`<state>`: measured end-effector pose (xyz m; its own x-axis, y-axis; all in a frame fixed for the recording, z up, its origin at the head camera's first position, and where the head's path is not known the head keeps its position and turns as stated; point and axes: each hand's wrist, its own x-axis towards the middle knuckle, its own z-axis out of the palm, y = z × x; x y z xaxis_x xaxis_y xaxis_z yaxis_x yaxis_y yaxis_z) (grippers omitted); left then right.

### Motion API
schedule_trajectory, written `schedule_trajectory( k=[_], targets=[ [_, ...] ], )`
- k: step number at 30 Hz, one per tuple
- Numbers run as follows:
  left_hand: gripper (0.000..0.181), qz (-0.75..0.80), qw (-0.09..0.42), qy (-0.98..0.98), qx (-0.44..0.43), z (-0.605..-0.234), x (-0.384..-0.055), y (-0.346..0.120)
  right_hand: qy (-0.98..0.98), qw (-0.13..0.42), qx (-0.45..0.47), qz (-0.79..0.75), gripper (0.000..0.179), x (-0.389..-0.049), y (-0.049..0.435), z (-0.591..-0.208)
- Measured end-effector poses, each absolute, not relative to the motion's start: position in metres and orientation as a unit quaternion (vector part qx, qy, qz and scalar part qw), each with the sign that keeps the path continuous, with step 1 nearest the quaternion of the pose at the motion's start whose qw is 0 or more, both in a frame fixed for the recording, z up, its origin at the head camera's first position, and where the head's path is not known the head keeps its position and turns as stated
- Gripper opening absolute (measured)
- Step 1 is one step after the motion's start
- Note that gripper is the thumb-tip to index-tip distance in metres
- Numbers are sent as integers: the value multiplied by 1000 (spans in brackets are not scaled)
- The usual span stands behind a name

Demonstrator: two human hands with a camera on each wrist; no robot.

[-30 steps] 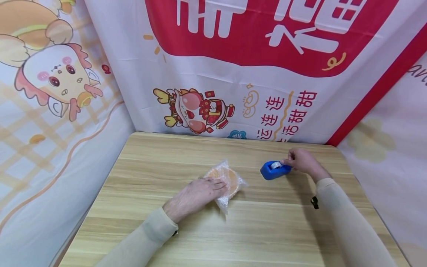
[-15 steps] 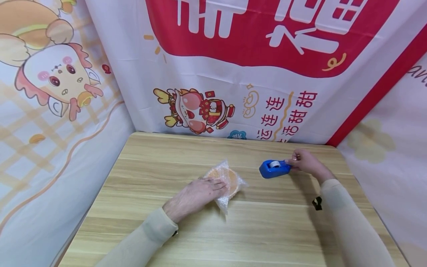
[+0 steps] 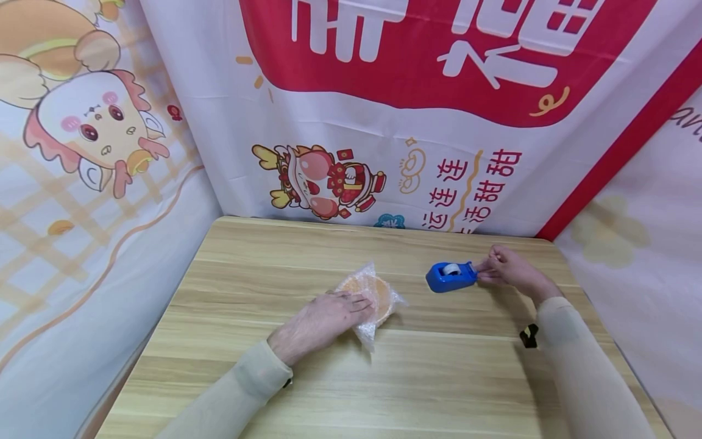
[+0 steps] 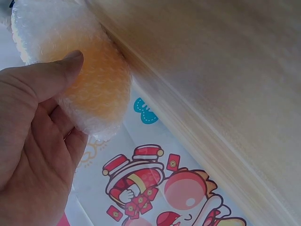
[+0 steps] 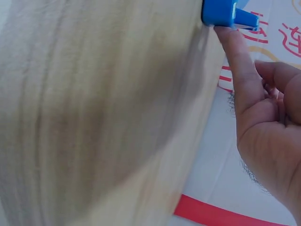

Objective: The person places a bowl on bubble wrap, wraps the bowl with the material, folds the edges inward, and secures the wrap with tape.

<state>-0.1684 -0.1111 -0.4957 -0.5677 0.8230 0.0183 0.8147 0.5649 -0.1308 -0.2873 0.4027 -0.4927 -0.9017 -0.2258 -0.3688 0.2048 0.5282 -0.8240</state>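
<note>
On the table lies a round, flat orange thing in bubble wrap [image 3: 386,299]. My left hand [image 3: 329,316] holds it: in the left wrist view the thumb rests on the bubble wrap [image 4: 106,84] and the other fingers are partly hidden behind it. To the right stands a blue tape dispenser [image 3: 445,280] with a clear roll. At its right end is my right hand [image 3: 512,271], thumb and forefinger pinched together on what seems a strip of tape, which hardly shows. In the right wrist view one straight finger [image 5: 242,66] touches the dispenser's blue end [image 5: 219,13].
The wood-grain table [image 3: 417,390] ends at the back against a printed white and red cloth [image 3: 230,122]. More printed cloth hangs at the left [image 3: 181,201] and right [image 3: 620,292] sides. A dark band piece [image 3: 529,335] shows at the right sleeve.
My right hand has drawn a little to the right, away from the dispenser's roll. The dispenser shifted slightly left and back, then stayed. The left hand and bubble-wrapped thing have kept their place.
</note>
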Motion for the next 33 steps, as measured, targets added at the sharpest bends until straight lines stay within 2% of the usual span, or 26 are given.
schedule_trajectory(
  k=[8,14,24,33],
  targets=[
    [54,49,29,-886,-460,-495,-168,-111,822,218,34,-525,17,-287,406,-498],
    [54,60,20,-888,-455,-496,-169,-110,855,224,58,-464,40,-287,401,-494],
    [53,62,37,-884,-462,-495,-170,-109,858,216,72,-460,38,-290,394,-495],
    [53,52,21,-888,-456,-495,-170,-110,871,216,81,-434,36,-292,389,-493]
  ],
)
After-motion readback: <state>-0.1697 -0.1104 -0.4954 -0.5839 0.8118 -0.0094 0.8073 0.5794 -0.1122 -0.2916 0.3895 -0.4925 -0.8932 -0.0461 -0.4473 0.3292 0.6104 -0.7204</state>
